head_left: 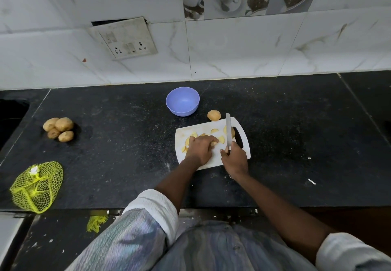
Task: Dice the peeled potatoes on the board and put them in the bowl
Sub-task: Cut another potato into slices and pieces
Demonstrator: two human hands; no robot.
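A white cutting board lies on the black counter with several pale yellow potato slices spread over it. My left hand rests over the slices at the board's left, fingers curled on a potato piece. My right hand grips a knife by its handle; the blade points away from me over the board. Part of a potato shows just past the blade. The blue bowl stands empty behind the board. A whole potato lies between bowl and board.
Several unpeeled potatoes sit in a heap at the counter's left. A yellow net bag lies near the front left edge. A tiled wall with a socket plate runs behind the counter. A dark recess is at far left.
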